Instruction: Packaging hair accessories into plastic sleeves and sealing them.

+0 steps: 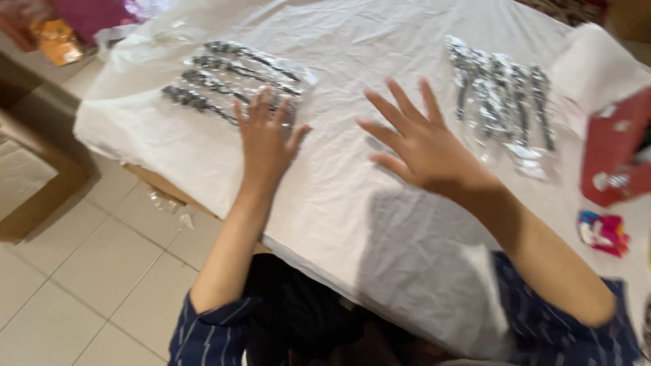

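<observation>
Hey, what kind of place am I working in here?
Probably a home or small workshop packing table: a white sheet covers it, clear packets of metal cutlery lie on top, with cardboard boxes on the tiled floor.

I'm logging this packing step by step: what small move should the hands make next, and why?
Probably close the left hand on the clear packet of cutlery: its fingers already lie on the packet's near edge, flat and open. The right hand hovers spread over the bare white sheet, holding nothing, with the second packet off to its side.
</observation>
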